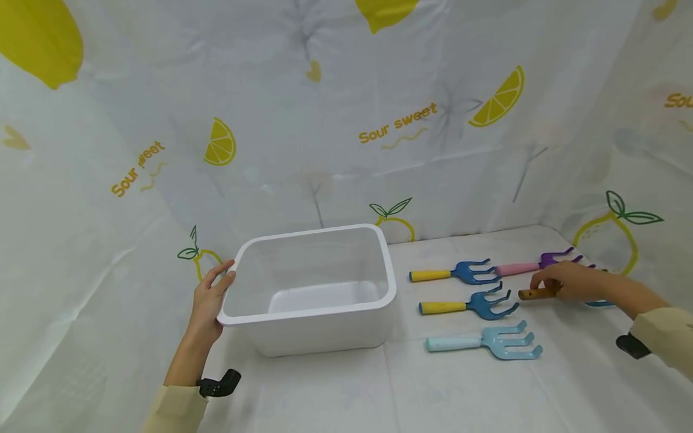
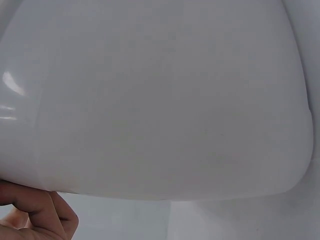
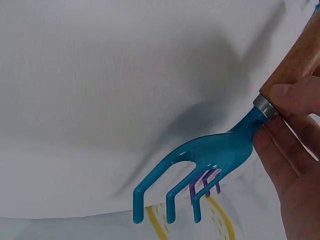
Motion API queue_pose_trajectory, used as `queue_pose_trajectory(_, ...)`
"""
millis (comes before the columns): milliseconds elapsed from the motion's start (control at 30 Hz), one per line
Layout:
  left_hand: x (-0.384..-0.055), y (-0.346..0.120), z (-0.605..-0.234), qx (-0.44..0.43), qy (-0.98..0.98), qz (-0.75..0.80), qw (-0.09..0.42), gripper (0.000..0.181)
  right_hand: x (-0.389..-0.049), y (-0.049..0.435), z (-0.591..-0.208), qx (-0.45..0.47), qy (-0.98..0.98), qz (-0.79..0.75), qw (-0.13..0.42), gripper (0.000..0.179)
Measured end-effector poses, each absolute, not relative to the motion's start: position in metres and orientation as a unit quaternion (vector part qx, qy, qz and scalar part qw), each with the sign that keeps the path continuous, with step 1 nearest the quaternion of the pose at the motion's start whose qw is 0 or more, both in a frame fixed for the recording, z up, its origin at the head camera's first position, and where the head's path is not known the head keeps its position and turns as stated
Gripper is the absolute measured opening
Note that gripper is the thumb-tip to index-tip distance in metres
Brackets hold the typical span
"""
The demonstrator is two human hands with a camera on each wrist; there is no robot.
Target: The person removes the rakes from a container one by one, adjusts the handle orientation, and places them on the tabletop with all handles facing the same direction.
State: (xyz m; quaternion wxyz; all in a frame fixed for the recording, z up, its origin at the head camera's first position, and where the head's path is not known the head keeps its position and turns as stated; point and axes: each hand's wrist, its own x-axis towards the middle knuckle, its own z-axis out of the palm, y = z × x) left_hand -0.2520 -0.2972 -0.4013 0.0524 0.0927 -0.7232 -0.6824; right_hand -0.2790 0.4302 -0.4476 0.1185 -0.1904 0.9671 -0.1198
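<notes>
My left hand (image 1: 208, 300) grips the left rim of a white plastic bin (image 1: 319, 331), which stands on the table. In the left wrist view, curled fingers (image 2: 40, 212) show at the edge of the bin's smooth wall (image 2: 165, 100). My right hand (image 1: 579, 281) holds a hand rake by its brown wooden handle (image 1: 536, 293), near the metal collar. The right wrist view shows the teal three-pronged head (image 3: 215, 150) of this rake with its prongs pointing down, and a shadow under it on the white cloth.
Between bin and right hand lie two yellow-handled blue hand rakes (image 1: 430, 275) and a light-blue one (image 1: 455, 343). A pink-handled purple rake (image 1: 517, 269) lies behind the right hand. A white lemon-print sheet (image 1: 303, 150) hangs behind the table (image 1: 325, 391).
</notes>
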Motion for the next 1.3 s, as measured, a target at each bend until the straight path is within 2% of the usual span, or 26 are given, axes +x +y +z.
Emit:
queue_pose_trajectory(333,-0.253,-0.297,-0.402,0.092,-0.727,-0.678,0.056,0.058,-0.288,0.427,-0.463,-0.191,0.968,-0.107,0.126,0.029)
queue_pose_trajectory(667,-0.253,-0.298,-0.402,0.096,-0.727,-0.678,0.052,0.054,-0.289,0.420,-0.466,-0.206,0.967,-0.100,0.116,0.026)
queue_pose_trajectory(1167,-0.254,-0.298,-0.401,0.100,-0.726,-0.679,0.051,0.052,-0.290,0.412,-0.463,-0.187,0.969,-0.099,0.129,0.024)
queue_pose_trajectory(1300,-0.255,-0.299,-0.402,0.101,-0.723,-0.681,0.049,0.051,-0.288,0.410,-0.459,-0.187,0.969,-0.097,0.127,0.016)
